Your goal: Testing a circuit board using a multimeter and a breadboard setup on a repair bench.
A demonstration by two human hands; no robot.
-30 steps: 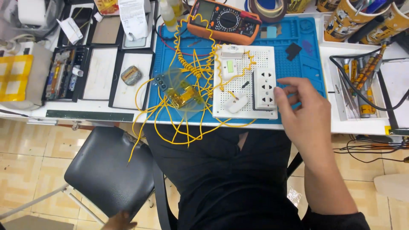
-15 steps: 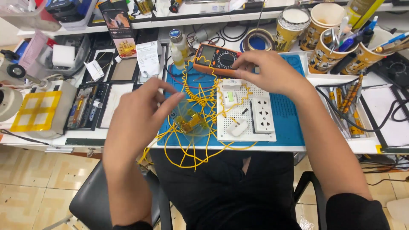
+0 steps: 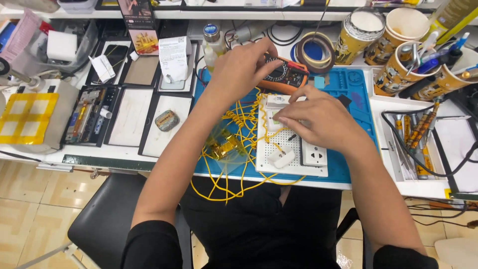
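A white perforated board (image 3: 291,149) with a socket and a white plug lies on a blue work mat (image 3: 348,89). My right hand (image 3: 316,119) rests on the upper part of this board, fingers pinched near a small component. My left hand (image 3: 241,65) reaches over the orange multimeter (image 3: 291,74) at the back, fingers curled on its dial area. A tangle of yellow wires (image 3: 239,134) spreads over the mat between my arms, around a small brass-coloured part (image 3: 224,147).
Paper cups (image 3: 398,30) full of pens and tools stand at the back right, next to a tape roll (image 3: 311,50). Black trays (image 3: 134,119) sit on the left, a yellow pad (image 3: 27,117) beyond them. Black cables (image 3: 423,149) cross the right tray. A black stool (image 3: 109,219) stands below.
My left hand moved up from the wire tangle to the multimeter. My right hand came down from the multimeter onto the white board.
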